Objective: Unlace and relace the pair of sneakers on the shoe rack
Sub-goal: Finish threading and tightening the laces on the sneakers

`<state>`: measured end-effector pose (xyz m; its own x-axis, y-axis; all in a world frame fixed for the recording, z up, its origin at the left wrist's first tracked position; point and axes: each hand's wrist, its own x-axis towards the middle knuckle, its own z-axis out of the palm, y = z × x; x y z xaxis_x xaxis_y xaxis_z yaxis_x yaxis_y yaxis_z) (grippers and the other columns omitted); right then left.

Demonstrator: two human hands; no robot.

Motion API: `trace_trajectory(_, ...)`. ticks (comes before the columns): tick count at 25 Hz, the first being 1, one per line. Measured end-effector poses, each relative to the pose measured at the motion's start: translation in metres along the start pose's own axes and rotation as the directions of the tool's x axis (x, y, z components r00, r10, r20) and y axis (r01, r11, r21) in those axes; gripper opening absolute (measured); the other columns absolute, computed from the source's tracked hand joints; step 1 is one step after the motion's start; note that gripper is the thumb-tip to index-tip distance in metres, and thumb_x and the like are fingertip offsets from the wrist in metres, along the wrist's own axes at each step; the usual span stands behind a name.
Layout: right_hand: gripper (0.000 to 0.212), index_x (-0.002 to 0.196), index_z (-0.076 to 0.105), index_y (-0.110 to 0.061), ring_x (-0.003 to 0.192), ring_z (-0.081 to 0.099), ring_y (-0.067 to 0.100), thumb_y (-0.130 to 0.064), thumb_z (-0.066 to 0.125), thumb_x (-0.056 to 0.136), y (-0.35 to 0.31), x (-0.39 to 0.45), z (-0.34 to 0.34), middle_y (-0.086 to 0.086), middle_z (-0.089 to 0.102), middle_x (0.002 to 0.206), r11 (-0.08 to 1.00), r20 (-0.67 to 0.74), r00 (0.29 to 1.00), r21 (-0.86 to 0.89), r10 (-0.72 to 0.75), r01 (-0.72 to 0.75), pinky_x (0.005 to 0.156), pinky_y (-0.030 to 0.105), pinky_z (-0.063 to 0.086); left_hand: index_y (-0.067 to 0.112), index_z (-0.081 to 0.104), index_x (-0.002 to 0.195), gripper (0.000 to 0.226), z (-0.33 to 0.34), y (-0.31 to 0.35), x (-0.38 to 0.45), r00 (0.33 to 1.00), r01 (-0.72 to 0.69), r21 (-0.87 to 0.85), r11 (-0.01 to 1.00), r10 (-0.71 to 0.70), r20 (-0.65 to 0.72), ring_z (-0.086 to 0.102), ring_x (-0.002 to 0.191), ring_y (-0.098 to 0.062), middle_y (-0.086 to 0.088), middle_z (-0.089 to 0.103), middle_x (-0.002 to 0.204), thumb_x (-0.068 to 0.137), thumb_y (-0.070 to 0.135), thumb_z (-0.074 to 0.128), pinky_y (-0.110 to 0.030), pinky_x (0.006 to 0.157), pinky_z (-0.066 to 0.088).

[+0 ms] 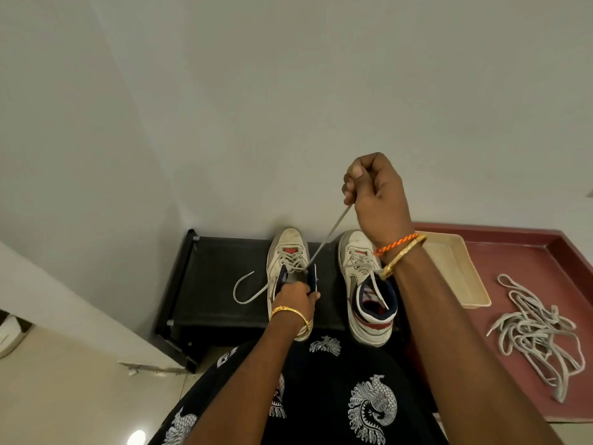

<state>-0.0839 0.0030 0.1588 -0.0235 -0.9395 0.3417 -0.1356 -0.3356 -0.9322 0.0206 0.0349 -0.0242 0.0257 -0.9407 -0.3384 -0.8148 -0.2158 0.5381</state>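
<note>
Lace (330, 234) on the left sneaker (290, 268) is running taut from the upper eyelets up to the right hand (375, 194), whose fingers (349, 187) are pinching it near its end. Other end is lying slack in a loop (245, 292) on the shoe rack (218, 277), left of the shoe. Left hand (296, 298) is gripping the collar and tongue, bracing the shoe. Right sneaker (369, 287) is sitting just beside it on the rack, laced low, ends tucked into the opening.

Handling, as I judge it: lace is flat, soft, light, likely dragging in the eyelets; best held close to the tip and pulled in line with the eyelet. Shoe is light and would lift without that brace.

Loose laces (536, 332) are piled on the red tray (519, 248) to the right, beige tray (462, 271) near the rack.
</note>
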Motion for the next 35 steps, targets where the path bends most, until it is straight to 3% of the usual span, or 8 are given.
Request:
trace_trajectory(8, 0.016, 0.086, 0.047, -0.011, 0.065, 0.044, 0.008, -0.001, 0.04, 0.097, -0.009, -0.026, 0.01, -0.002, 0.047, 0.071, 0.994, 0.045, 0.994, -0.054, -0.096, 0.098, 0.062, 0.016, 0.042, 0.005, 0.069, 0.09, 0.034, -0.003, -0.003, 0.0, 1.0, -0.027, -0.013, 1.0, 0.027, -0.01, 0.062, 0.09, -0.028, -0.015, 0.067, 0.092, 0.093, 0.035, 0.053, -0.03, 0.074, 0.043)
trace_trajectory(12, 0.012, 0.091, 0.064, -0.011, 0.071, 0.056, 0.001, -0.009, 0.052, 0.094, 0.02, -0.02, 0.007, -0.009, 0.061, 0.076, 0.978, -0.009, 1.0, -0.205, 0.023, -0.024, 0.066, 0.008, 0.044, 0.014, 0.061, 0.112, 0.027, -0.015, -0.02, -0.006, 0.921, -0.046, 0.022, 0.999, 0.051, -0.387, 0.054, 0.103, -0.02, -0.006, 0.058, 0.11, 0.093, 0.031, 0.053, -0.026, 0.08, 0.043)
trace_trajectory(14, 0.02, 0.097, 0.068, -0.009, 0.079, 0.058, 0.006, -0.003, 0.049, 0.094, 0.047, -0.017, 0.008, -0.003, 0.065, 0.084, 0.93, -0.008, 0.984, -0.325, 0.176, -0.169, 0.064, 0.003, 0.041, 0.014, 0.054, 0.124, 0.038, -0.022, -0.037, 0.0, 0.896, 0.037, -0.019, 0.999, -0.042, -0.441, 0.049, 0.112, -0.024, -0.009, 0.051, 0.121, 0.091, 0.032, 0.057, -0.03, 0.092, 0.043)
trace_trajectory(17, 0.029, 0.105, 0.067, -0.005, 0.084, 0.059, 0.011, 0.007, 0.044, 0.091, 0.087, -0.02, 0.019, 0.006, 0.069, 0.091, 0.852, 0.036, 0.935, -0.426, 0.353, -0.306, 0.064, 0.007, 0.04, 0.012, 0.061, 0.119, 0.035, -0.029, -0.05, 0.013, 0.961, 0.047, -0.338, 0.94, -0.135, -0.242, 0.061, 0.101, -0.022, -0.011, 0.064, 0.114, 0.088, 0.028, 0.063, -0.033, 0.091, 0.05)
trace_trajectory(20, 0.018, 0.096, 0.066, -0.006, 0.084, 0.066, 0.017, 0.001, 0.051, 0.091, 0.115, -0.029, 0.038, 0.01, 0.072, 0.09, 0.845, 0.051, 0.914, -0.407, 0.401, -0.348, 0.072, 0.02, 0.048, 0.011, 0.063, 0.115, 0.028, -0.033, -0.054, 0.022, 0.977, 0.059, -0.432, 0.9, -0.141, -0.161, 0.063, 0.097, -0.023, -0.009, 0.067, 0.106, 0.089, 0.022, 0.063, -0.038, 0.089, 0.053)
trace_trajectory(22, 0.015, 0.09, 0.068, -0.011, 0.089, 0.065, 0.02, -0.004, 0.055, 0.09, 0.135, -0.036, 0.051, 0.008, 0.071, 0.093, 0.823, 0.082, 0.915, -0.475, 0.394, -0.312, 0.08, 0.029, 0.051, 0.009, 0.062, 0.112, 0.024, -0.035, -0.06, 0.027, 0.976, 0.119, -0.55, 0.827, -0.2, -0.09, 0.063, 0.093, -0.023, -0.008, 0.066, 0.101, 0.089, 0.019, 0.061, -0.039, 0.081, 0.056)
trace_trajectory(25, 0.017, 0.096, 0.071, -0.021, 0.108, 0.048, 0.024, -0.013, 0.057, 0.091, 0.158, -0.051, 0.067, 0.003, 0.062, 0.11, 0.661, 0.138, 0.915, -0.733, 0.379, -0.163, 0.09, 0.034, 0.035, 0.006, 0.06, 0.114, 0.023, -0.042, -0.062, 0.03, 0.961, 0.229, -0.706, 0.67, -0.273, 0.053, 0.064, 0.095, -0.027, -0.012, 0.064, 0.102, 0.091, 0.011, 0.058, -0.033, 0.074, 0.057)
trace_trajectory(35, 0.02, 0.106, 0.069, -0.022, 0.117, 0.035, 0.022, -0.023, 0.056, 0.092, 0.176, -0.07, 0.085, 0.001, 0.062, 0.114, 0.653, 0.045, 0.955, -0.739, 0.293, -0.165, 0.096, 0.036, 0.02, 0.009, 0.06, 0.113, 0.023, -0.043, -0.064, 0.028, 0.957, 0.258, -0.795, 0.549, -0.258, 0.133, 0.065, 0.095, -0.027, -0.012, 0.065, 0.105, 0.091, 0.006, 0.058, -0.03, 0.067, 0.055)
